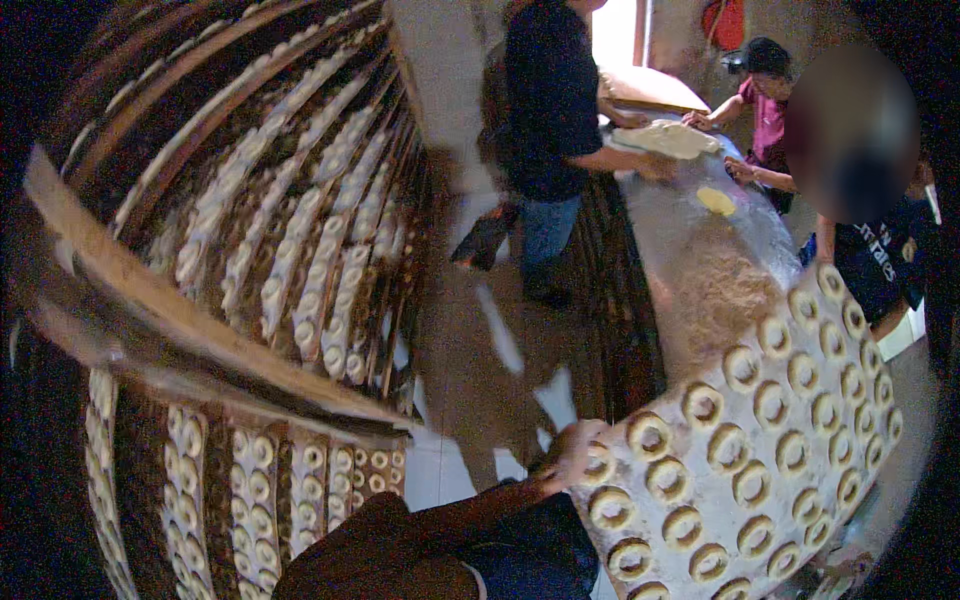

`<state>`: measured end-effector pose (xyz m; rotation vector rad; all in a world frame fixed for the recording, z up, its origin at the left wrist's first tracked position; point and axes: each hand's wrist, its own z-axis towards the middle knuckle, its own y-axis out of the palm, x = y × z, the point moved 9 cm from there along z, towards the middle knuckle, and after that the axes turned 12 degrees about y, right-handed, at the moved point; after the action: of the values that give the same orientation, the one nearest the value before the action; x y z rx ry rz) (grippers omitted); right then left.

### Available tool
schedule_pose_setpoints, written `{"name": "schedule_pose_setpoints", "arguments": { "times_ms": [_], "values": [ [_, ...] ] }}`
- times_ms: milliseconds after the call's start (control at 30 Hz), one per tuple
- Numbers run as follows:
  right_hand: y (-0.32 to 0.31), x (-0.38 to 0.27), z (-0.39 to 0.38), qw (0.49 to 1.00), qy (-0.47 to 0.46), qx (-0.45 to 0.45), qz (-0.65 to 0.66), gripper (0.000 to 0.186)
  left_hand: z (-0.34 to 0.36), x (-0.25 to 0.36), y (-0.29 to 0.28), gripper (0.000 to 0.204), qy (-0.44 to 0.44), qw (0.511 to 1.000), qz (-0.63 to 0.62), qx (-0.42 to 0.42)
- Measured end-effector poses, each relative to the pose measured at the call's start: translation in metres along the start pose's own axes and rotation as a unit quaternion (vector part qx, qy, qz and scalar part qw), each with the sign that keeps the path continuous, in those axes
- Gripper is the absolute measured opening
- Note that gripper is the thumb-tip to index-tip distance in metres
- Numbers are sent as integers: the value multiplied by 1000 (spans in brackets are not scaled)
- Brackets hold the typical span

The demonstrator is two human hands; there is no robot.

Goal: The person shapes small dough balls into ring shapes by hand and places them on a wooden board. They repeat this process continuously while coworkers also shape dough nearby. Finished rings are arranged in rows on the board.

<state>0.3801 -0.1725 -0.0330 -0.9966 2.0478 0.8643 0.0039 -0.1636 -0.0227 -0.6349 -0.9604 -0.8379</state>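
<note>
A wide, flour-dusted board (640,520) with several rows of pale dough rings (752,484) fills the lower right. My left hand (575,455) is closed on its left edge, near the corner, and that forearm comes in from the lower edge. Each ring lies flat, apart from most of its neighbours. By the board's lower right edge is a dim, grainy shape (845,572) that may be my right hand; its fingers cannot be made out.
Tall wooden racks (200,310) at left hold boards of dough rings. Beyond my board, a floury table (690,270) bears a dough sheet (680,138) and a yellow piece (716,201). Co-workers in black (548,100), maroon (768,125) and dark lettered (875,260) shirts stand around it.
</note>
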Motion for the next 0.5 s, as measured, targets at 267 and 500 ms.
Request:
{"name": "schedule_pose_setpoints", "arguments": {
  "times_ms": [267, 500],
  "values": [
    [-46, -1, -30, 994, 9, -104, -25, 64, -246, -52, -184, 34, -300, 867, -200, 345],
    [45, 62, -9, 943, 75, -317, -73, 57, -251, 42, -294, 32, -185, 921, 206, 274]
  ]
}}
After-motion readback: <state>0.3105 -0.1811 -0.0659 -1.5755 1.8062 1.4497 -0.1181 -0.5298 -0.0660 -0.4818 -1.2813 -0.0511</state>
